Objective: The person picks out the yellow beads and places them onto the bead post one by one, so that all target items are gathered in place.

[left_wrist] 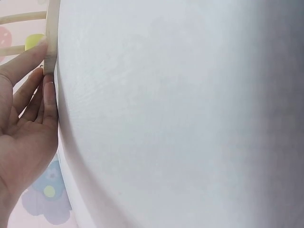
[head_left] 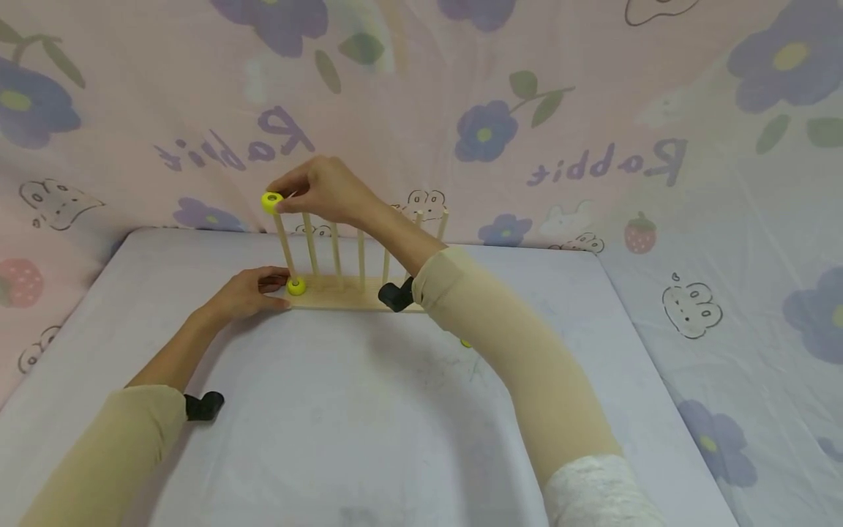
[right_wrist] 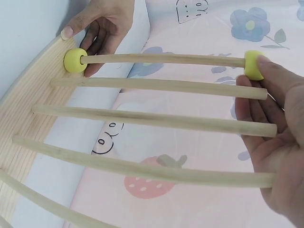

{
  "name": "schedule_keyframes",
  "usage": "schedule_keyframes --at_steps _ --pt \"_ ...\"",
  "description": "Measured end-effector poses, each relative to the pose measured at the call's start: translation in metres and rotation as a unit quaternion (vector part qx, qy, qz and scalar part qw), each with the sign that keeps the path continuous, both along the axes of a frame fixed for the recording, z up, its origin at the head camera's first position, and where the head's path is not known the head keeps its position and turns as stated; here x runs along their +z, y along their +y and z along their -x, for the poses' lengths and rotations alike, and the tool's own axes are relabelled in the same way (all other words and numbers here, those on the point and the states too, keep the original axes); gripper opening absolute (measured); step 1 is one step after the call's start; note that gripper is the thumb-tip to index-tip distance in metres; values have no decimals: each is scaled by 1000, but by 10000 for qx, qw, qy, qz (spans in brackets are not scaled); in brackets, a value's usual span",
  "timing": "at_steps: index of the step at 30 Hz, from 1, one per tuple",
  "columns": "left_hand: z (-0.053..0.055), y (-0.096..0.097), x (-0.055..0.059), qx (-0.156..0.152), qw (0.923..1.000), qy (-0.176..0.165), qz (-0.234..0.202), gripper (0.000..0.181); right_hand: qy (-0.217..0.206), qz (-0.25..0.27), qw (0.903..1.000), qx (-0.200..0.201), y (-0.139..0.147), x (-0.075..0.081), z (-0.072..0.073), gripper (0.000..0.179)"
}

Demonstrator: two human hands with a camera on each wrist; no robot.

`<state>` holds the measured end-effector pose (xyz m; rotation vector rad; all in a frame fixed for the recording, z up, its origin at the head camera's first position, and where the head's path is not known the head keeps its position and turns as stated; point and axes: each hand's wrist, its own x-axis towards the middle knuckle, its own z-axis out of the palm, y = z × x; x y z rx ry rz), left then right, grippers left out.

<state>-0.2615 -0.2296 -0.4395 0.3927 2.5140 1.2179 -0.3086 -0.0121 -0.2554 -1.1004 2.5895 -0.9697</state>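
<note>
The right hand (head_left: 329, 192) pinches the upper yellow bead (right_wrist: 251, 67) between thumb and fingers at the free end of the end rod (head_left: 285, 245); threading depth cannot be determined. The left hand (head_left: 246, 293) grips the end of the wooden base (head_left: 342, 298), which sits on the tabletop (head_left: 296, 410). Done: the lower yellow bead (right_wrist: 71, 60) is seated against the base. Outstanding: the upper bead is not seated, the neighbouring rods (right_wrist: 190, 87) carry no bead along their visible lengths, and a partly hidden yellow piece (head_left: 466, 343) lies near the right forearm.

A white-covered table (head_left: 296, 454) before me, pink cloth (head_left: 402, 117) beyond it, purple flowers (head_left: 484, 133), strawberries (head_left: 640, 236), drawn rabbits (head_left: 691, 310), soft light
</note>
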Motion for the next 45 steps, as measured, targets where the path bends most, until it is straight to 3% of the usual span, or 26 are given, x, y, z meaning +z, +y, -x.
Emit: schedule_keyframes --at_steps 9,19,25,30,38,45 --pt "1 -1 -3 26 10000 -48 72 73 -227 -6 9997 52 1 -1 -1 35" --pt "1 -1 -1 38 9999 19 92 75 -112 202 9997 35 3 0 1 29" --pt "-1 -1 -2 80 10000 28 34 75 -151 780 9968 64 7 5 -4 26" --pt "-2 -2 -2 50 9999 54 78 74 -510 1399 9888 121 9 11 -9 25" --pt "0 -1 -1 3 10000 19 79 78 13 1812 9822 497 24 15 -17 24" --pt "-1 -1 -1 1 10000 -30 69 78 -150 1991 9794 308 43 12 -18 22"
